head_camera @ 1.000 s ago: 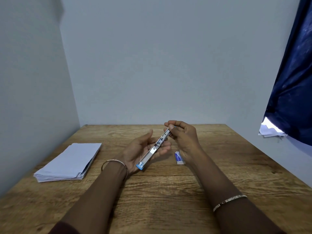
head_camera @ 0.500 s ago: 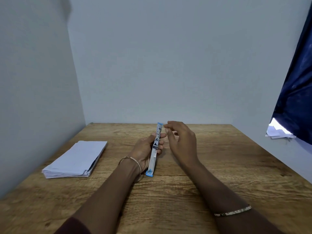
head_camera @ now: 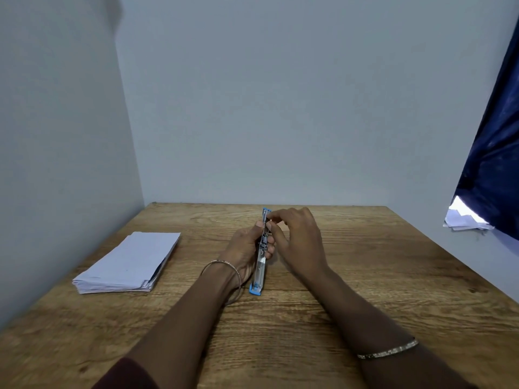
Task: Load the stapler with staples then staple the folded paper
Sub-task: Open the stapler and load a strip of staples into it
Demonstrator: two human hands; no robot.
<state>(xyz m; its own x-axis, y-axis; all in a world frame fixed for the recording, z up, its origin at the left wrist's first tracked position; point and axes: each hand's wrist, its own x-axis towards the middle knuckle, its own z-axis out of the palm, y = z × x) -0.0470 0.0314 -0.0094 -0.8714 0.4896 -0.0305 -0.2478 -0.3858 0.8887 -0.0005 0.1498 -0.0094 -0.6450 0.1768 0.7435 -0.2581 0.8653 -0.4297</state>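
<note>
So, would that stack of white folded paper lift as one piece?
Probably not: the stack of white folded paper shows loose, uneven edges, so sheets may slide. Likely floppy, being thin; unlikely to roll, lying flat.

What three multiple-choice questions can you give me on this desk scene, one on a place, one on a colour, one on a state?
1. Where on the table does the paper stack lie?
A) left of both hands
B) right of both hands
C) between the hands
2. What colour are the ends of the stapler?
A) red
B) blue
C) green
3. What state is the stapler in?
A) lying untouched
B) gripped by the left hand, opened out long
C) closed on the paper

Answers:
1 A: the stack sits left of both arms.
2 B: both tips show blue.
3 B: fingers curl round its middle.
</note>
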